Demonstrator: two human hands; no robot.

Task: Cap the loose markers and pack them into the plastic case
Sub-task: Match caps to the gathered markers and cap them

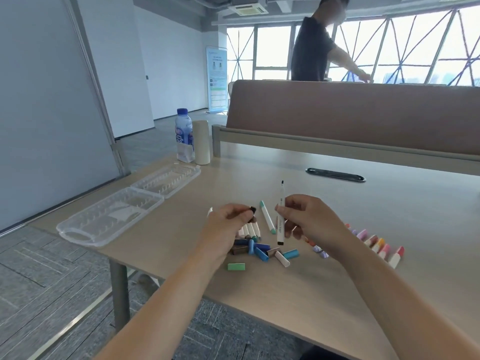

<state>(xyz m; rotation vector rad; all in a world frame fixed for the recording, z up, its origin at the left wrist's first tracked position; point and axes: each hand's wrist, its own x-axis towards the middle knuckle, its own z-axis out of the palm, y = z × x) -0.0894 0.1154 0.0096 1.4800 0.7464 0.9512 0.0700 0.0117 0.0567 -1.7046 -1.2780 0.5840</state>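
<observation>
Light wooden office table point(337, 281): the open plastic case point(78, 233) lies at its left edge, well apart from both hands. The right hand point(309, 219) grips an uncapped marker point(281, 201) near upright, dark tip up; the left hand point(228, 222) pinches a dark cap point(252, 210) beside it, not touching. The right wrist hides part of the coloured marker row point(379, 245), and the left hand hides part of the loose caps point(259, 252).

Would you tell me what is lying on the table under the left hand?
A few white marker barrels lie beneath the left hand, next to the pile of loose caps. The hand covers their far ends, so their count and tips cannot be told.
</observation>
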